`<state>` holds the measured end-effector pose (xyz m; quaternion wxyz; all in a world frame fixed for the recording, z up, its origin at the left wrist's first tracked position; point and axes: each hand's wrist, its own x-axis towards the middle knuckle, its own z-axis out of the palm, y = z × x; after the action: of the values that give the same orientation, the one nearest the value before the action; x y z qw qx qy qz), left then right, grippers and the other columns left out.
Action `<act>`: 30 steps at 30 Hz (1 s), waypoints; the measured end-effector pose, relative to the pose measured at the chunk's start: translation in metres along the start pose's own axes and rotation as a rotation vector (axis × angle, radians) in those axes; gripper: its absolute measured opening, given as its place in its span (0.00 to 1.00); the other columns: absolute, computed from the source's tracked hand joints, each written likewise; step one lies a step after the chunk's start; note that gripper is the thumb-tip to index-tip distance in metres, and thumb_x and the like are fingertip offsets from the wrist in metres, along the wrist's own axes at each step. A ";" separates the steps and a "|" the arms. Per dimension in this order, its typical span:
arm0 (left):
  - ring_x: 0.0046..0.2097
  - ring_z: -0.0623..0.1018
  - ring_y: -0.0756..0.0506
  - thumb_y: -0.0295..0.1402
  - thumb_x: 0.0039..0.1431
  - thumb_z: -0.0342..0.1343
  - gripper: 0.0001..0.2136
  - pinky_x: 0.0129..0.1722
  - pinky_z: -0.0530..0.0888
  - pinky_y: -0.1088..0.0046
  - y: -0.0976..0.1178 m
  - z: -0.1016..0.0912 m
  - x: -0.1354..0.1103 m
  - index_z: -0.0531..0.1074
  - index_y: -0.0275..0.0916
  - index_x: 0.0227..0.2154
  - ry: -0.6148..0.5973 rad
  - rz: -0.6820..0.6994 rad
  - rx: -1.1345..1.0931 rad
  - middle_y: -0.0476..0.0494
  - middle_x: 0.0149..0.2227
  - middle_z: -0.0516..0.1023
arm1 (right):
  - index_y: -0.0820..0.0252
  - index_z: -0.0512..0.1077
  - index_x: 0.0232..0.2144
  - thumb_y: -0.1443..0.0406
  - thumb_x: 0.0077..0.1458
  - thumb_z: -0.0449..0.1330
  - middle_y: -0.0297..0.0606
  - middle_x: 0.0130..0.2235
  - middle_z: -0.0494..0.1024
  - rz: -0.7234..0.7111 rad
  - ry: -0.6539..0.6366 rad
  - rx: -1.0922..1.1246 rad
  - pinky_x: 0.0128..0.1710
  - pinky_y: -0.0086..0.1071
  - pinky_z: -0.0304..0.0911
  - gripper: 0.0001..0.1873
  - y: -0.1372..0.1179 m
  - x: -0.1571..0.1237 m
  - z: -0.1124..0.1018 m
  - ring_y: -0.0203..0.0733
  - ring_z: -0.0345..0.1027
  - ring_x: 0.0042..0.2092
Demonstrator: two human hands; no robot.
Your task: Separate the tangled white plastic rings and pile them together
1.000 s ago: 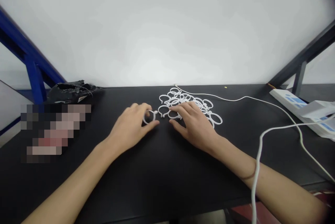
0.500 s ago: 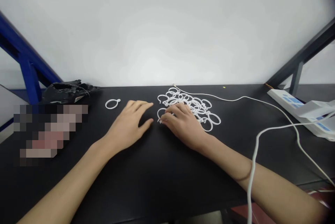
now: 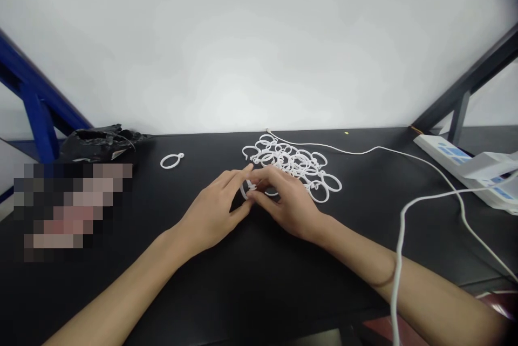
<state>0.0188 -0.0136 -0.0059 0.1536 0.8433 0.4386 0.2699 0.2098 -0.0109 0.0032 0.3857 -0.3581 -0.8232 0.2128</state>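
Between my two hands is a white plastic curtain ring (image 3: pixel 243 189), partly covered by fingers. My left hand (image 3: pixel 214 208) closes on its left side with thumb and fingers. My right hand (image 3: pixel 289 203) pinches the ring's right side near its ends, fingertips almost meeting those of the left. Just behind my right hand lies a loose pile of similar white rings (image 3: pixel 301 162), some with open ends. One separate ring (image 3: pixel 170 161), closed and with a small eyelet, rests flat to the left of the pile.
All this is on a black table (image 3: pixel 226 292) against a white wall. A crumpled black plastic bag (image 3: pixel 97 141) lies at the back left. White cable (image 3: pixel 399 259) crosses over my right forearm, and a white device with blue labels (image 3: pixel 457 157) stands at the right.
My left hand has moved right and closed on the curtain ring. My right hand has drawn that ring slightly away from the pile, its fingers now pinching it.
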 end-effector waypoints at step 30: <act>0.57 0.65 0.24 0.42 0.63 0.48 0.24 0.49 0.67 0.41 -0.059 -0.036 0.001 0.64 0.36 0.59 0.245 -0.374 0.535 0.26 0.54 0.69 | 0.61 0.75 0.35 0.68 0.59 0.58 0.45 0.40 0.72 -0.109 -0.261 -0.688 0.43 0.42 0.65 0.06 0.009 -0.003 -0.035 0.46 0.60 0.39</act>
<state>-0.0410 0.0214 -0.0060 -0.0797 0.7200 0.6561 0.2119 0.2427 -0.0049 0.0172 0.1454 -0.3925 -0.9066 -0.0533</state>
